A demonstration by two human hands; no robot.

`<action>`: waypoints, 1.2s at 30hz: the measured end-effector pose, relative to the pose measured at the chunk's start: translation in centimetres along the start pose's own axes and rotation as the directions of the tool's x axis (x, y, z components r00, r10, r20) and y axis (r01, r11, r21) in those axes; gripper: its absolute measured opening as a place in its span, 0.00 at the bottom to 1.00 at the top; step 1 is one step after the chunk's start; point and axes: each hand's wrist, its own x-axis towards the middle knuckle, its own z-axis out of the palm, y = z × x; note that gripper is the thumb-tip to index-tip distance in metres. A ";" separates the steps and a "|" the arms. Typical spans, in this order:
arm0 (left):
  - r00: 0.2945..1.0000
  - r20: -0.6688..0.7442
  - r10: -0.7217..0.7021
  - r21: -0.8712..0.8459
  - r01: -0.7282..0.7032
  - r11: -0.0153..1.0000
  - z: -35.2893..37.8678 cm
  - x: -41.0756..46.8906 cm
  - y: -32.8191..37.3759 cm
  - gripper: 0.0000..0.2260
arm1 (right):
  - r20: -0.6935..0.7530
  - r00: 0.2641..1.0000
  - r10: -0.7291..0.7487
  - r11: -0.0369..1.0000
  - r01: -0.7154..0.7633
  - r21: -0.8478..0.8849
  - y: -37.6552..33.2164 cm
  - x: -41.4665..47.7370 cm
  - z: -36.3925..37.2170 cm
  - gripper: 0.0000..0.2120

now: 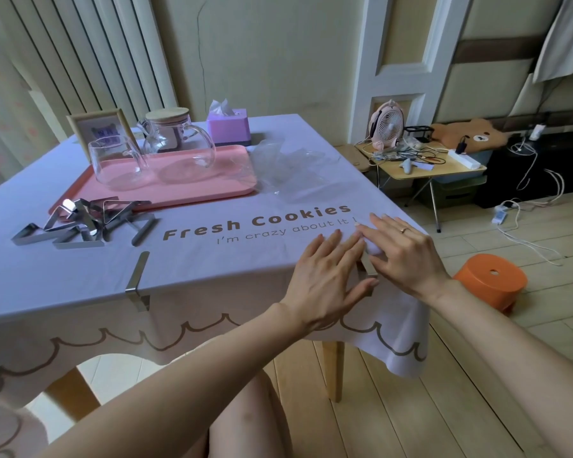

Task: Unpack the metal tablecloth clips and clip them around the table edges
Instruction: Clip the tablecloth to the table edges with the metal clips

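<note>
Clip (pixel 367 271) astride near table edge (pixel 212 293), long axis pointing away from body, under straight, pressing fingers of right hand (pixel 407 252); left hand (pixel 325 279) flat alongside, gripping nothing.

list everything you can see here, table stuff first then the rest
tablecloth: one, lilac, over the table
tray: one, pink, mid table
fitted clip: one, silver, near edge, left
second clip: one, silver, near edge, right, mostly hidden
loose clips: pile, count unclear, silver, by tray's front edge
mug: one, clear, on tray
teapot: one, clear, on tray
picture frame: one, pale wood, behind tray
tissue box: one, purple, far edge
plastic wrapping: one heap, clear, right of tray
stool: one, orange, floor right
fan: one, pink, on side table
left hand: flat on tablecloth
right hand: pressing tablecloth at edge
</note>
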 end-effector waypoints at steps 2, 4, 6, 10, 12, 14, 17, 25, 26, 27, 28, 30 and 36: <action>1.000 -0.001 0.022 -0.007 -0.022 1.000 -0.1 -0.1 -0.2 0.29 | 0.018 1.000 -0.017 1.000 0.017 -0.005 0.1 0.1 -0.1 0.27; 1.000 -0.007 0.014 -0.039 -0.014 0.999 -0.2 -0.2 -0.2 0.29 | 0.045 0.999 -0.019 1.000 0.020 -0.014 0.1 0.2 -0.2 0.30; 1.000 -0.003 -0.026 -0.061 0.025 0.998 -0.2 -0.1 -0.2 0.30 | 0.062 0.998 0.004 1.000 -0.004 -0.006 0.1 0.2 -0.2 0.30; 1.000 0.008 -0.025 -0.035 0.025 0.999 -0.2 0.0 -0.1 0.32 | 0.076 0.995 0.071 0.996 -0.075 0.052 -0.1 -0.3 -0.1 0.26; 1.000 0.003 -0.018 -0.040 0.019 0.999 -0.4 0.1 -0.2 0.31 | 0.087 0.993 0.080 0.992 -0.088 0.095 -0.1 -0.5 -0.3 0.26; 1.000 -0.020 -0.017 -0.038 0.016 0.999 -0.8 0.3 -0.3 0.30 | 0.083 0.993 0.083 0.980 -0.096 0.172 -0.1 -0.9 -0.5 0.26; 0.999 -0.033 -0.025 -0.057 0.023 0.998 -1.0 0.8 -0.4 0.30 | 0.006 0.991 0.135 0.957 -0.132 0.259 -0.3 -2.1 -1.0 0.26; 1.000 -0.005 -0.025 -0.126 0.024 0.992 -1.0 0.8 -0.3 0.31 | -0.173 0.953 0.250 0.907 -0.168 0.386 -3.5 -6.3 0.6 0.07; 1.000 0.001 -0.026 -0.125 0.026 0.992 -1.0 0.8 -0.3 0.32 | -0.140 0.953 0.268 0.884 -0.186 0.428 -3.8 -6.4 0.8 0.07; 1.000 0.007 -0.025 -0.124 0.026 0.992 -1.0 0.8 -0.4 0.32 | -0.118 0.951 0.284 0.864 -0.200 0.463 -4.1 -6.4 1.1 0.08; 1.000 0.016 -0.022 -0.122 0.024 0.992 -0.9 0.7 -0.5 0.32 | -0.109 0.947 0.301 0.845 -0.212 0.491 -4.4 -6.3 1.3 0.10; 0.999 0.030 -0.020 -0.112 0.023 0.993 -0.8 0.7 -0.5 0.32 | -0.109 0.933 0.343 0.799 -0.228 0.556 -4.8 -6.1 1.7 0.12; 0.999 -0.015 -0.048 -0.110 0.046 0.993 -0.5 0.5 -0.2 0.30 | -0.068 0.833 0.549 0.542 -0.292 0.788 -7.6 -6.2 1.7 0.12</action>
